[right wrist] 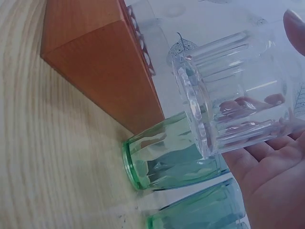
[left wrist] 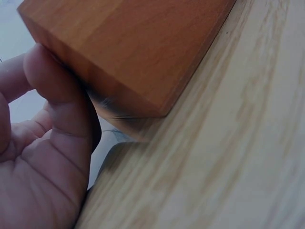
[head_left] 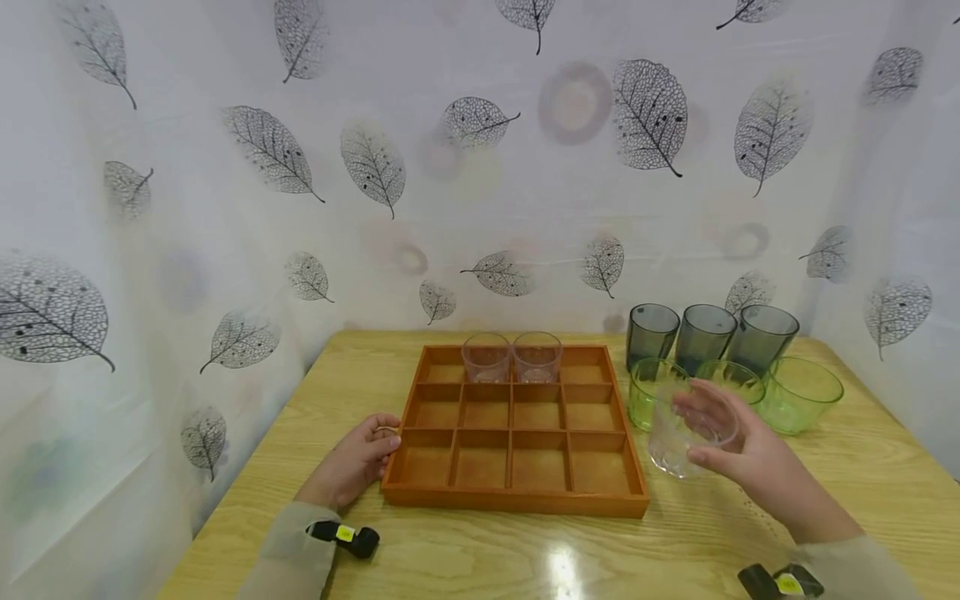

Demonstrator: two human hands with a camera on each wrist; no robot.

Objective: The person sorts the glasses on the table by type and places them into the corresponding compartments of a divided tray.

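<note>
A brown wooden tray (head_left: 517,500) divided into several compartments lies on the table. Two clear glasses (head_left: 487,358) stand in the middle compartments of its back row. At the tray's left wall is my left hand (head_left: 356,458), its bent fingers and thumb holding the edge; the left wrist view shows a digit against the wood (left wrist: 114,52). My right hand (head_left: 757,467) grips another clear glass (right wrist: 238,95) between thumb and fingers. That glass is tilted, raised beyond the tray's right side, in front of the green glasses (head_left: 798,396).
Three dark grey glasses (head_left: 705,337) stand upright in a row at the back right, behind three green ones. The wood-grain table (head_left: 450,558) ends at a pale curtain (head_left: 480,208) printed with leaves.
</note>
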